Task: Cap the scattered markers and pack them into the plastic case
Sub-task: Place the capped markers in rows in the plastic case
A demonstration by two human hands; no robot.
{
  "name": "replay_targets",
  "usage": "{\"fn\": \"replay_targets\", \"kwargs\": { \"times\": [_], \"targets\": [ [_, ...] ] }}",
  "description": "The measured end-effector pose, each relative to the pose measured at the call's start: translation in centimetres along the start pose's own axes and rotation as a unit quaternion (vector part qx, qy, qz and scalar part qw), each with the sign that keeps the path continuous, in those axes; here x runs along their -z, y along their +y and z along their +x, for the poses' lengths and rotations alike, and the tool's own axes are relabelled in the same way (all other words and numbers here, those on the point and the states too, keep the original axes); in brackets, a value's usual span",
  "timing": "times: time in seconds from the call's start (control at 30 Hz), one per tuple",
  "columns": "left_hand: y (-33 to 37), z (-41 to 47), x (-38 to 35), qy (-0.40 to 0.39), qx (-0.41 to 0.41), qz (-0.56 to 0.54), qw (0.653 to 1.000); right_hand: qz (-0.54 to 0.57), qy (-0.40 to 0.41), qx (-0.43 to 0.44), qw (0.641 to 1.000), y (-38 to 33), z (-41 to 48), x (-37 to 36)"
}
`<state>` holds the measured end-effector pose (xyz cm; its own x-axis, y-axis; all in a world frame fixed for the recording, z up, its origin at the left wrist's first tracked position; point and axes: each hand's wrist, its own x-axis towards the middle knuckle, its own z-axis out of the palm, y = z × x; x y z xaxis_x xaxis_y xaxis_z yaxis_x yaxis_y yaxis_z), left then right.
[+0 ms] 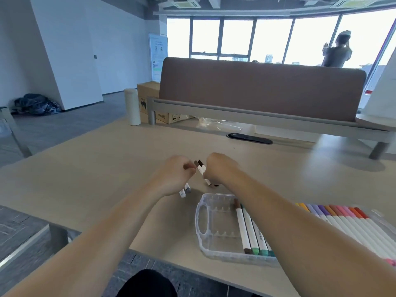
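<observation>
Toward the middle of the desk (107, 168), just beyond the far edge of the plastic case (218, 219), both hands are raised close together. The left hand (173, 174) is curled round a grey-ended pair (185, 189) of markers whose lower tips poke out beneath the palm. The right hand (220, 168) is curled round the dark-capped markers (201, 167), which slant down between the two fists. Whether the left fingertips also pinch a loose cap is too blurred to tell. The case lies open near the desk's front edge, toward its right side. The packed markers (248, 228) fill its right part under the right forearm, and the bare slots are at the handle end. The step in hand looks like seating caps before packing. It would go best by dealing with one marker at a time: line cap and barrel up straight, then push along the axis until the cap is fully home, since a skewed push could mash the tip. Holding several in each fist makes a slip likely, so setting the spares down by the case's far edge would help. Each capped marker should then go flat into the next free slot beside the brown one, pointing the same way as its neighbours. The right forearm needs to lift clear of the filled row so it does not drag markers out.
</observation>
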<state>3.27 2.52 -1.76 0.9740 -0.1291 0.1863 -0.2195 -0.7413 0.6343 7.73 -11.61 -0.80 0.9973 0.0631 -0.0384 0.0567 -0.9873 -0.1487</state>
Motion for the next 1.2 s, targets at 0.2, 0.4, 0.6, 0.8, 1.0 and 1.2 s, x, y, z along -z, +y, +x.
{"fn": "replay_targets", "kwargs": {
  "times": [0.2, 0.4, 0.6, 0.8, 1.0, 1.2],
  "targets": [
    [-1.2, 0.4, 0.4, 0.015, 0.009, -0.003, 1.0, -0.055, -0.018, 0.013, 0.998, -1.6, 0.4, -0.4],
    [0.3, -0.6, -0.3, 0.036, 0.007, 0.004, 0.999, 0.035, -0.051, 0.001, 0.998, -0.3, -1.9, 1.3],
    [3.8, -3.3, -2.2, -0.086, -0.03, 0.002, 0.996, 0.105, -0.159, 0.018, 0.982, 3.3, -9.1, 5.2],
    [6.3, -6.3, -3.7, -0.239, -0.069, 0.076, 0.966, 0.137, -0.24, 0.003, 0.961, 5.7, -13.1, 4.6],
    [6.4, -7.4, -4.3, -0.235, -0.102, 0.172, 0.951, 0.133, -0.228, 0.02, 0.964, 6.7, -14.0, 2.4],
    [6.2, -7.6, -4.3, -0.244, -0.117, 0.187, 0.944, 0.097, -0.214, 0.025, 0.972, 6.9, -13.6, 2.1]
  ]
}}
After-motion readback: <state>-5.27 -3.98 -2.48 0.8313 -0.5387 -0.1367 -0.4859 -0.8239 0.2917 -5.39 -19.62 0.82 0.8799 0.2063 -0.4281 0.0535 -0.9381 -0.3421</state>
